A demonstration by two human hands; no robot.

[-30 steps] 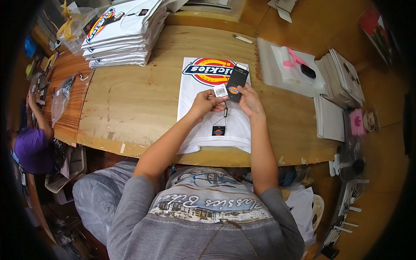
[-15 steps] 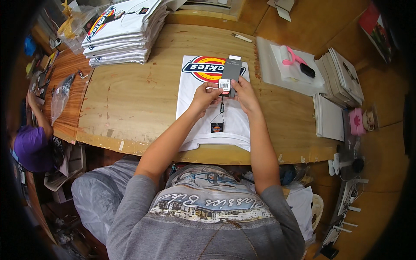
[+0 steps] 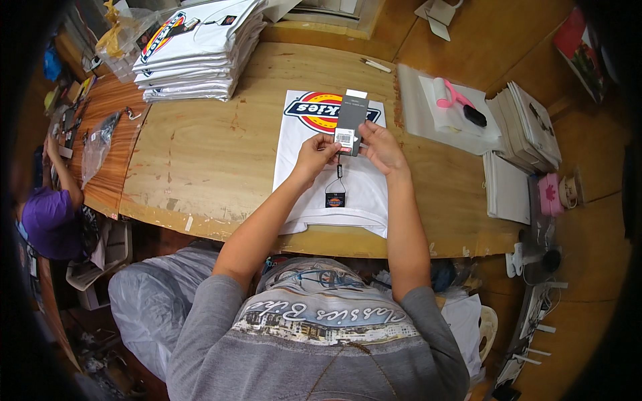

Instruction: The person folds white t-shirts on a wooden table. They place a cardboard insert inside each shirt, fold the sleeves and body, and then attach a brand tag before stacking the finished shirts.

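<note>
Head view: hands [image 3: 348, 147] pinch grey hangtag [image 3: 351, 120] above shirt [image 3: 361, 190].

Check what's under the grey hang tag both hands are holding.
Under the grey hang tag lies a folded white T-shirt, its round logo partly covered. A small dark tag rests on it. The table beneath the shirt is hidden.

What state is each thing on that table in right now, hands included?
Hang tag: held above the shirt by both hands.
Left hand: pinching the tag.
Right hand: pinching the tag.
White T-shirt: folded, lying flat.
Shirt stack: folded, piled.
Lint roller: lying down.
</note>
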